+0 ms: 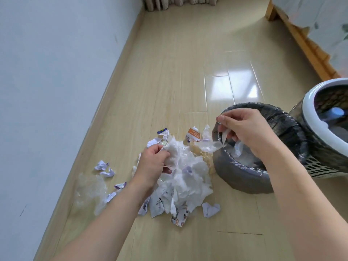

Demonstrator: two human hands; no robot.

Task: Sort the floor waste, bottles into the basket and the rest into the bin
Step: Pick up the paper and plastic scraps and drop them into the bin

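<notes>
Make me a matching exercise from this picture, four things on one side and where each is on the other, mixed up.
Things:
1. clear wrapper
2. bin
3. basket
4. tissue

Places:
A. far right, white rim
B. pinched by the right hand over the bin
C. gripped by the left hand on the pile
D. black liner, right of the pile

Pairs: 1-B, 2-D, 3-A, 4-C

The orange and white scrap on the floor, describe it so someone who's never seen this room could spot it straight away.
Find the black-lined bin. Just left of its far rim, behind the big white paper pile, lies the orange and white scrap. It is the only piece with an orange panel; its neighbours are white, clear or purple-marked.
</notes>
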